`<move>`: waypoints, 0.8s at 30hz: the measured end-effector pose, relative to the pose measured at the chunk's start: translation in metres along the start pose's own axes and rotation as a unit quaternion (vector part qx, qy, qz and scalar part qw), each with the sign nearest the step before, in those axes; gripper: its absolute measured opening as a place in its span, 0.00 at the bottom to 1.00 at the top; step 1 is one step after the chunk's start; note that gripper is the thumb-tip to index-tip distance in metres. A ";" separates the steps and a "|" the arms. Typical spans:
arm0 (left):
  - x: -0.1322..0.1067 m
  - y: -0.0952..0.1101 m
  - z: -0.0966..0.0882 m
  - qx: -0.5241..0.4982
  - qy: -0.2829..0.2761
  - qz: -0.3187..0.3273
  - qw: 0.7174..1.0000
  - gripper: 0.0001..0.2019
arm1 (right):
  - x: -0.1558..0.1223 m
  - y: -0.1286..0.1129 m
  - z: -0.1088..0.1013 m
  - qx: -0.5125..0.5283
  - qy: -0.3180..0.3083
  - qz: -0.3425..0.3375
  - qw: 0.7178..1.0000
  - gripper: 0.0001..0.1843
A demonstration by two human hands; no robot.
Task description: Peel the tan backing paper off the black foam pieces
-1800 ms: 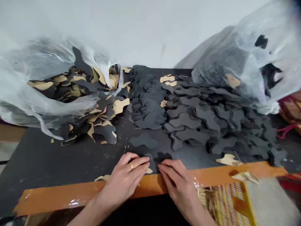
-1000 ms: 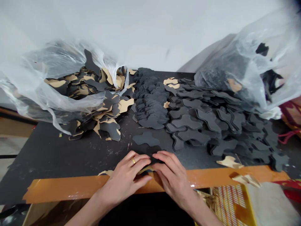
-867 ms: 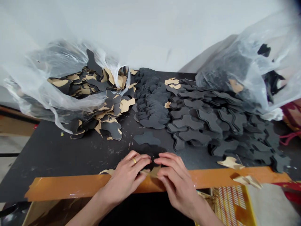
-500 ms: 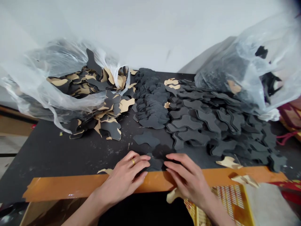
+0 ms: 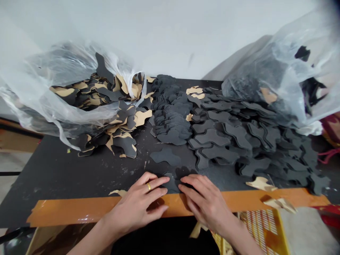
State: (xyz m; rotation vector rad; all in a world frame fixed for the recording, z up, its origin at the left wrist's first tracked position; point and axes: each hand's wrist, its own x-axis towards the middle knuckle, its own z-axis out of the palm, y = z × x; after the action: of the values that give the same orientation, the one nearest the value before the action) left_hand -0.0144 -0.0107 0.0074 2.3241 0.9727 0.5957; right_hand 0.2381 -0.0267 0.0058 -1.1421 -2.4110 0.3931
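Observation:
A black foam cutout (image 5: 171, 184) with wavy edges lies flat on the dark tabletop (image 5: 79, 173), between my hands. My left hand (image 5: 136, 205) has its fingertips on the cutout's left side, and my right hand (image 5: 203, 202) presses its fingers on the right side. A strip of tan backing paper (image 5: 197, 230) hangs below my right palm, past the table's edge. Another black cutout (image 5: 166, 156) lies just beyond my hands. Rows of overlapping black cutouts (image 5: 212, 140) fill the table's middle and right.
Clear plastic bags (image 5: 53, 81) (image 5: 276, 67) hold cutouts at both sides. A heap of tan-backed pieces (image 5: 124, 131) spills from the left bag. Orange tape (image 5: 79, 212) runs along the near edge. A yellow crate (image 5: 265, 230) stands below right.
The tan backing paper has gone from between my hands to below the table's edge, leaving the black cutout bare. My right hand has moved left, back onto the cutout.

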 end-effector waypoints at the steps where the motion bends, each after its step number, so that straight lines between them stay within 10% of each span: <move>1: -0.001 0.001 0.001 0.009 0.008 0.001 1.000 0.07 | 0.001 -0.001 -0.001 0.004 -0.004 0.008 1.000 0.14; 24: -0.010 0.015 -0.001 0.022 0.028 -0.170 0.985 0.14 | 0.012 -0.009 0.012 0.073 0.019 0.109 0.991 0.09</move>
State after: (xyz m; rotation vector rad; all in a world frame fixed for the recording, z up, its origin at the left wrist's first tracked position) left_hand -0.0140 -0.0265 0.0157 2.1189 1.3828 0.5042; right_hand 0.2198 -0.0234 0.0024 -1.3366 -2.1904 0.6011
